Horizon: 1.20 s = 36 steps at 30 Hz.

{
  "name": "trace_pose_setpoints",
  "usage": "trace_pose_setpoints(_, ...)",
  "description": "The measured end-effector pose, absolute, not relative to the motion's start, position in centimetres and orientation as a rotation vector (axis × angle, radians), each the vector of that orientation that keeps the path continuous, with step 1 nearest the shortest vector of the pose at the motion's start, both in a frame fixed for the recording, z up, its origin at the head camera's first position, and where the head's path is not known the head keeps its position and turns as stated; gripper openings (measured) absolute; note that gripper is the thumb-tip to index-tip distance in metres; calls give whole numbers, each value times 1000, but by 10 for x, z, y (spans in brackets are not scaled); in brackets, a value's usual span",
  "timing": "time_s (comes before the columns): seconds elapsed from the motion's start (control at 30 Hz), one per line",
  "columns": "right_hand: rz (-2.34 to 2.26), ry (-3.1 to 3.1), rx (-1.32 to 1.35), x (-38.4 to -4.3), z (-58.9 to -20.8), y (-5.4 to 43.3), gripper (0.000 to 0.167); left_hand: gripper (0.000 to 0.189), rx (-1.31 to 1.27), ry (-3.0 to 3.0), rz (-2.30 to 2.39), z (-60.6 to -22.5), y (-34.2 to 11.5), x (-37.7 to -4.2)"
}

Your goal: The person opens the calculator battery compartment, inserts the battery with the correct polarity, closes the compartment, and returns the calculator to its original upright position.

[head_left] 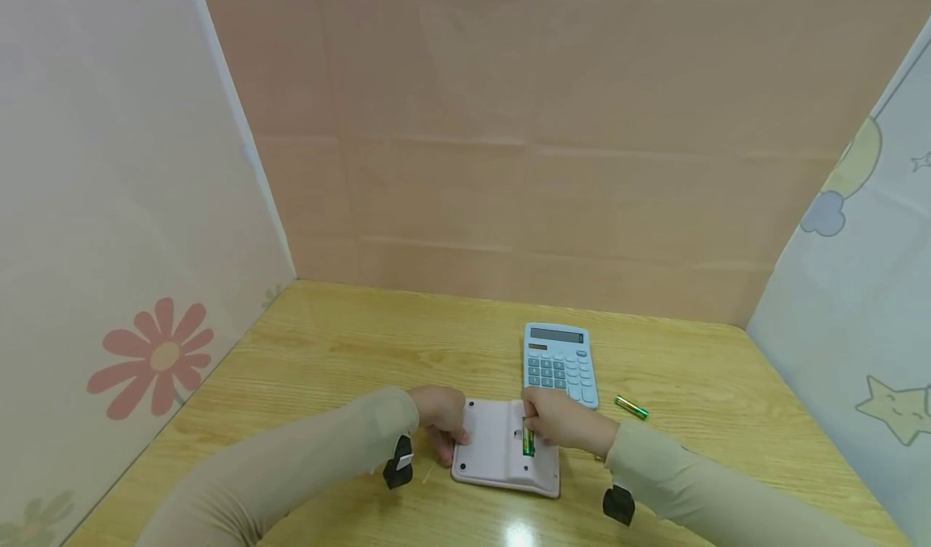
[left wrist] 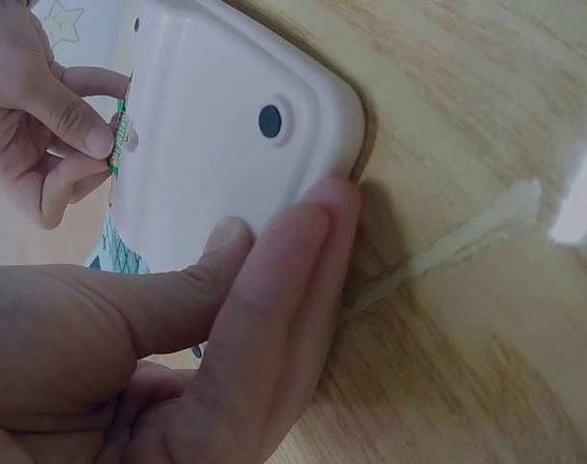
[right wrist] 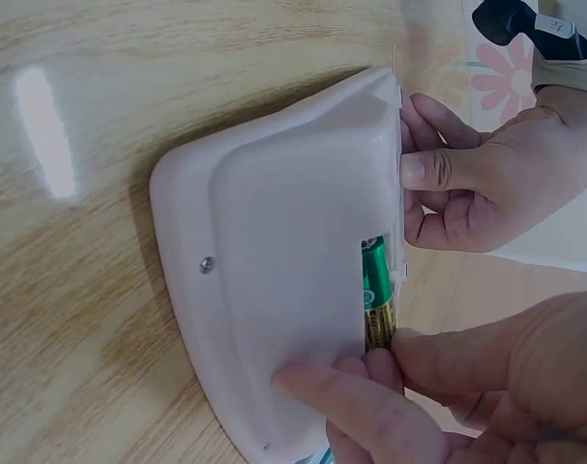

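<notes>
A pale pink calculator (head_left: 489, 442) lies face down, its underside with dark round feet and small screws facing up. My left hand (head_left: 442, 419) grips its left edge, thumb on the underside and fingers along the side. A green and gold battery (right wrist: 375, 285) lies in the uncovered battery slot. At one end of that battery, my right hand (head_left: 563, 419) pinches with thumb and curled fingers, while another finger rests on the casing in the right wrist view. The right hand's fingers partly hide the battery's far end in the head view.
Behind the pink calculator, a light blue calculator (head_left: 560, 361) lies face up, its lower edge partly behind my right hand. A loose green battery (head_left: 631, 407) lies to its right on the wooden table (head_left: 407, 329). Papered walls close in the table's back and sides.
</notes>
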State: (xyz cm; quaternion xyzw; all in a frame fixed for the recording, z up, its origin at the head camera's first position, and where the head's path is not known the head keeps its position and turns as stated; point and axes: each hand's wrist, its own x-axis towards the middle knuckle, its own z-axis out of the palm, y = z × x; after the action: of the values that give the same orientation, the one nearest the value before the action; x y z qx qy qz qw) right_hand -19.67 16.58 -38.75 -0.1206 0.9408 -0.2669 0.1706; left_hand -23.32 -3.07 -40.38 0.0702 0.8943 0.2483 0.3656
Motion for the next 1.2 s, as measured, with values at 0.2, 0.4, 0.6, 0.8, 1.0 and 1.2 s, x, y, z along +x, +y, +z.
trace_pose_setpoints(0.2,-698,2703,-392,-194,-385,163,25,21,175,2289,642,-406,-31,-235)
trace_pose_setpoints(0.4,-638,2715,-457,-194,-385,163,26,22,178,2286,634,-405,-30,-234)
trace_pose_setpoints(0.6,-653,2708,-484,-194,-384,165,25,21,171,2284,631,-403,-30,-233)
trace_pose_setpoints(0.8,-654,2709,-488,-194,-384,164,26,21,149,2262,629,-402,-30,-234)
trace_pose_setpoints(1.0,-614,2754,-535,-192,-387,164,28,21,167,2274,625,-402,-30,-231)
trace_pose_setpoints(1.2,-605,2778,-533,-193,-387,164,28,21,166,2280,631,-401,-30,-232)
